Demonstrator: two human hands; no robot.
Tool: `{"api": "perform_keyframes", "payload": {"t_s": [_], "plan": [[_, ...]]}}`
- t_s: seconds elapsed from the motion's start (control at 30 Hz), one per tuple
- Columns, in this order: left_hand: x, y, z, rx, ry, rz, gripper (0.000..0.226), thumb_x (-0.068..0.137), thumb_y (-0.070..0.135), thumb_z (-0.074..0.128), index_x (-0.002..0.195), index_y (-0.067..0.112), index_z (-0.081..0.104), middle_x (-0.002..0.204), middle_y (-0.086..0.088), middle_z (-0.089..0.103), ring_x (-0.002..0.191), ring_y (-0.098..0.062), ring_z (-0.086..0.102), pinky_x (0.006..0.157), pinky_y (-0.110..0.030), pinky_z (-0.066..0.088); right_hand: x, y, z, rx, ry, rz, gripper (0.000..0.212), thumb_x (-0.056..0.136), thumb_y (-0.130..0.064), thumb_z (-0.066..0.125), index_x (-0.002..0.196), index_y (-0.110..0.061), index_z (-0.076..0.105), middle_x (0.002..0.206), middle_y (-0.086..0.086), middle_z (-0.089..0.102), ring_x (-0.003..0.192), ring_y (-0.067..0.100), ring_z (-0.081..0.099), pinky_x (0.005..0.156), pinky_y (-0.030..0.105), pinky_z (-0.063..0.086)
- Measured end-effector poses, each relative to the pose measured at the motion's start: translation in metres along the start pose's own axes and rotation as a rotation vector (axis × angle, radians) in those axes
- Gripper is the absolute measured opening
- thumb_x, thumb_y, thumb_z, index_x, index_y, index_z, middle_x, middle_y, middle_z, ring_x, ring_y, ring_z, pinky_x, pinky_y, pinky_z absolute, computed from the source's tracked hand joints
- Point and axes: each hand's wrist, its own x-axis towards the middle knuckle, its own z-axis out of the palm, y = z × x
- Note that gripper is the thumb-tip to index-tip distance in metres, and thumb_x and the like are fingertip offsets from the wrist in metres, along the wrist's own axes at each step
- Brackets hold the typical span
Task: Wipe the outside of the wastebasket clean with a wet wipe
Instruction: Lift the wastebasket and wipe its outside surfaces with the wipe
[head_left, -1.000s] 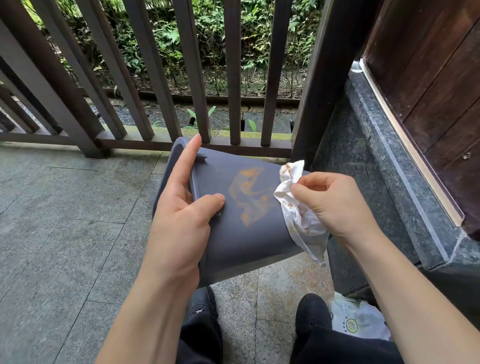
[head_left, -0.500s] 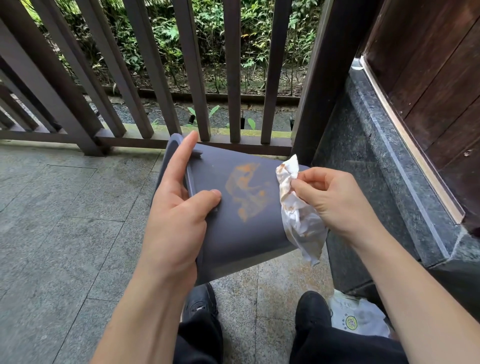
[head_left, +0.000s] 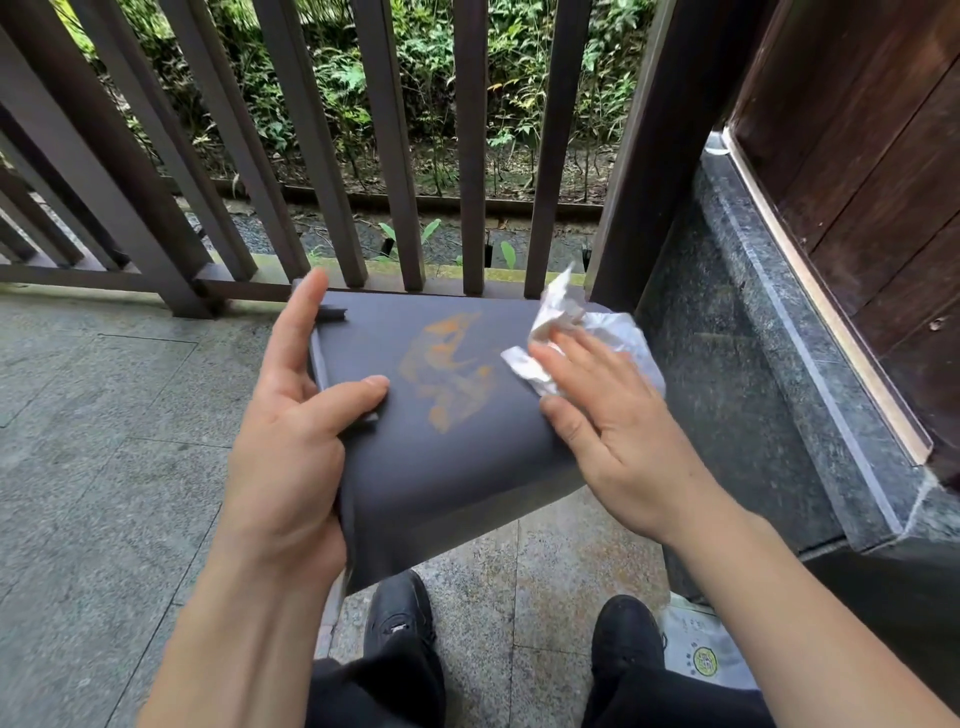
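1. Head view. Dark grey wastebasket (head_left: 441, 467) held off the floor, tipped on its side, 1 flat wall facing up toward the camera. Rim end points left, toward the railing (head_left: 384, 130); base end hangs above the shoes.
2. Orange-brown smear (head_left: 449, 366) on the upturned wall, roughly centred, streaky, uneven edges.
3. Left hand (head_left: 291, 441) grips the wastebasket at its left side: palm wrapped round the near-left edge, thumb laid flat across the top wall, index finger stretched straight along the rim. Hand clamped on the basket.
4. Right hand (head_left: 618, 431) lies flat, fingers spread and extended, pressing a crumpled white wet wipe (head_left: 582, 332) against the wall's upper-right corner. Not pinched; the wipe is held down under the fingers. Thumb rests on the basket's right edge, clear of the wipe.
5. Wet wipe sits just right of the smear; whether its edge touches the smear, cannot tell. Part of it bunches up past the fingertips and over the far corner.
6. Below: 2 black shoes (head_left: 400, 618) on a speckled stone floor (head_left: 93, 467), dark trousers at the bottom edge.
7. White packet (head_left: 701, 654) with a round green-yellow mark lies on the floor just right of the right shoe.
8. Right side: dark polished stone ledge (head_left: 779, 364), brown wooden panel (head_left: 857, 156) above it. Greenery beyond the railing bars.
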Motion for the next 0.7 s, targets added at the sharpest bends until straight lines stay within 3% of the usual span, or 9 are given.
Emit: {"api": "perform_keyframes", "payload": {"t_s": [0.03, 0.13, 0.3, 0.47, 0.57, 0.7], "plan": [[0.0, 0.0, -0.002, 0.003, -0.014, 0.017, 0.08, 0.09, -0.015, 0.053, 0.138, 0.048, 0.061, 0.098, -0.007, 0.071, 0.093, -0.033, 0.059, 0.093, -0.061, 0.054, 0.002, 0.005, -0.001, -0.04, 0.036, 0.022, 0.052, 0.103, -0.052, 0.027, 0.152, -0.038, 0.035, 0.161, -0.017, 0.028, 0.151, 0.001, 0.012, 0.124, 0.046, 0.011], [-0.003, -0.001, -0.003, 0.024, -0.123, 0.087, 0.079, 0.091, -0.013, 0.053, 0.145, 0.045, 0.055, 0.106, 0.009, 0.08, 0.088, -0.019, 0.074, 0.071, -0.036, 0.064, 0.008, 0.019, -0.006, -0.083, 0.158, 0.166, 0.052, 0.105, -0.052, 0.02, 0.154, -0.037, 0.03, 0.164, -0.012, 0.024, 0.153, 0.003, 0.01, 0.125, 0.043, 0.002], [-0.007, -0.002, -0.003, 0.038, -0.216, 0.137, 0.08, 0.086, -0.009, 0.055, 0.145, 0.045, 0.054, 0.125, 0.017, 0.074, 0.103, -0.016, 0.074, 0.074, -0.032, 0.063, 0.008, 0.031, -0.009, 0.055, 0.2, 0.337, 0.06, 0.1, -0.059, 0.014, 0.156, -0.039, 0.021, 0.166, -0.016, 0.01, 0.152, -0.003, -0.003, 0.125, 0.04, -0.005], [-0.007, -0.002, -0.006, 0.036, -0.25, 0.171, 0.083, 0.088, -0.015, 0.05, 0.149, 0.043, 0.051, 0.129, 0.017, 0.072, 0.111, -0.016, 0.073, 0.078, -0.035, 0.063, 0.01, 0.02, -0.012, 0.055, 0.142, 0.23, 0.054, 0.103, -0.054, 0.015, 0.156, -0.043, 0.016, 0.165, -0.02, 0.005, 0.15, -0.005, -0.008, 0.125, 0.042, -0.005], [-0.007, -0.004, -0.006, 0.039, -0.235, 0.165, 0.081, 0.09, -0.016, 0.05, 0.147, 0.042, 0.054, 0.126, 0.019, 0.074, 0.108, -0.014, 0.074, 0.077, -0.032, 0.063, 0.009, -0.002, 0.005, 0.038, 0.063, 0.101, 0.054, 0.104, -0.05, 0.013, 0.157, -0.041, 0.017, 0.166, -0.019, 0.006, 0.152, -0.002, -0.006, 0.125, 0.047, -0.002], [-0.006, -0.006, -0.009, 0.075, -0.221, 0.141, 0.08, 0.09, -0.017, 0.051, 0.144, 0.041, 0.058, 0.121, 0.016, 0.076, 0.103, -0.018, 0.076, 0.075, -0.033, 0.064, 0.008, -0.007, 0.026, 0.105, -0.023, -0.003, 0.051, 0.106, -0.041, 0.023, 0.157, -0.039, 0.018, 0.164, -0.022, 0.011, 0.151, -0.006, 0.0, 0.126, 0.043, 0.003]]}}
